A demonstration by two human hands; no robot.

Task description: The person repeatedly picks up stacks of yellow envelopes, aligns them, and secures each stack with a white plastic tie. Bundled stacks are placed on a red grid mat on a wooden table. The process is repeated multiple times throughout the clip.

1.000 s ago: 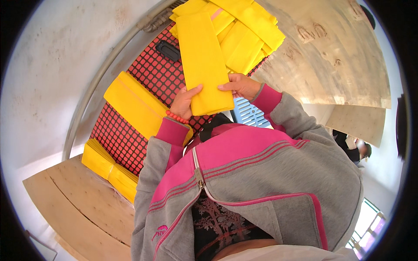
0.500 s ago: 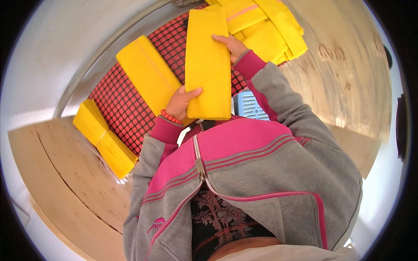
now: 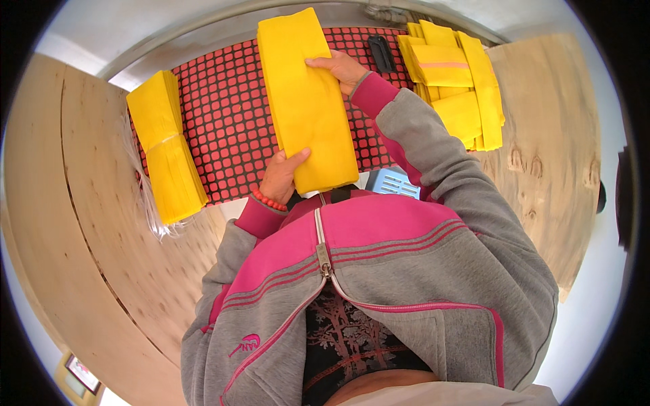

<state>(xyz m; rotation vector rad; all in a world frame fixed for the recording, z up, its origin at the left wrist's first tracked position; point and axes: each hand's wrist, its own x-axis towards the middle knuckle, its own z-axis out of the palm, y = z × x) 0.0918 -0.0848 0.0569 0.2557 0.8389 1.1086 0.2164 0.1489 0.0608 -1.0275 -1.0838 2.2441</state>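
Note:
A long stack of folded yellow fabric [image 3: 308, 108] is held slantwise in front of me, several layers showing along its left edge. My left hand [image 3: 281, 174] closes on its lower left side, thumb on top. On the right edge, higher up, my right hand [image 3: 340, 70] grips it the same way. The fingers beneath are hidden. Below the stack lies a red and black checked cloth [image 3: 227, 132]. To the left sits a tied yellow fabric bundle [image 3: 164, 149], with a pale band round its middle.
Several folded yellow pieces [image 3: 452, 81] are heaped at the right end of the cloth. A black oblong object [image 3: 382, 54] lies beside them. Clear plastic strings [image 3: 145, 193] trail by the left bundle. A light blue slatted plastic thing [image 3: 395, 183] shows below the wooden table [image 3: 535, 128].
My view has turned, bringing the black object into sight. The separate yellow piece no longer shows on the cloth, and the held stack now shows more layers. Both hands keep their grip.

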